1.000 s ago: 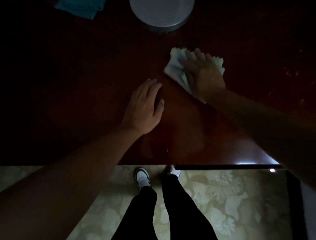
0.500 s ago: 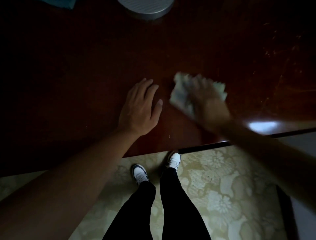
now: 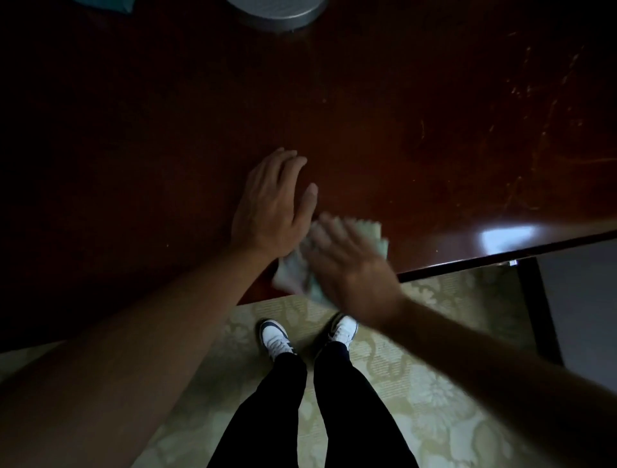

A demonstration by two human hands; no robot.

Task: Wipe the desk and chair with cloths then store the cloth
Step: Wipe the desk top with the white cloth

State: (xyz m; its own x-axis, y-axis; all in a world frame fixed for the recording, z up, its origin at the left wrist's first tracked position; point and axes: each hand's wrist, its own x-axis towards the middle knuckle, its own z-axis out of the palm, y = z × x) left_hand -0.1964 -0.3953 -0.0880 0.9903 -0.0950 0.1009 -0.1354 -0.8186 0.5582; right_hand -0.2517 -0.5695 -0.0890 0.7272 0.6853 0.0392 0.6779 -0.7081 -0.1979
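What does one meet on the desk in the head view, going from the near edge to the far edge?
Pale cloth under the right hand at the near edge of the desk → left hand flat on the wood → grey round object and teal cloth at the far edge.

Desk [image 3: 417, 140] open right and far of hands; left hand [image 3: 272, 207] blocks cloth [image 3: 370, 234] leftward; round base [image 3: 277, 13] far edge.

Head view, steeply down over desk [image 3: 400, 133] edge.
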